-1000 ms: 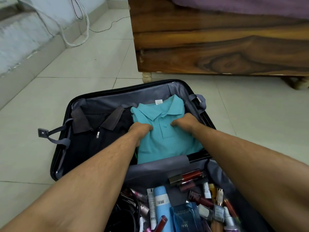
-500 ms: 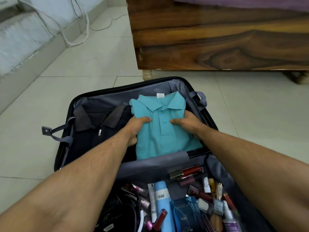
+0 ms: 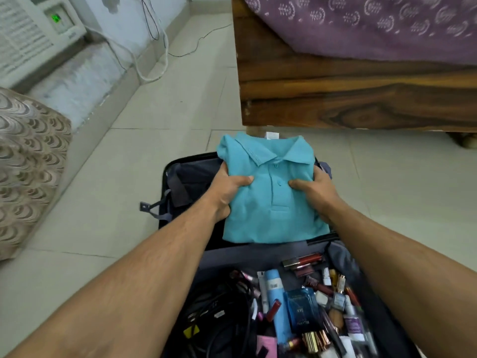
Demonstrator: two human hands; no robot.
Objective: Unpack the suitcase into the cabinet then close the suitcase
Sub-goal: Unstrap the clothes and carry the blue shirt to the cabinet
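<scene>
A folded teal polo shirt [image 3: 271, 202] is held up above the far half of the open black suitcase [image 3: 165, 177]. My left hand [image 3: 227, 189] grips its left side with the thumb on top. My right hand [image 3: 315, 189] grips its right side the same way. A dark garment [image 3: 191, 179] lies in the far half beneath the shirt. The near half holds several cosmetics and bottles [image 3: 309, 301] and black cables [image 3: 222, 313]. No cabinet is in view.
A wooden bed frame [image 3: 348, 99] with a purple patterned cover [image 3: 374, 29] stands at the back right. A patterned cushion [image 3: 28, 164] is at the left, with an air-conditioner unit [image 3: 33, 34] and cords [image 3: 154, 60] along the wall. Tiled floor [image 3: 160, 112] surrounds the suitcase.
Both hands have lifted the teal shirt up out of the suitcase's far half. The view has tilted up and back, showing the bed cover, cushion and wall unit.
</scene>
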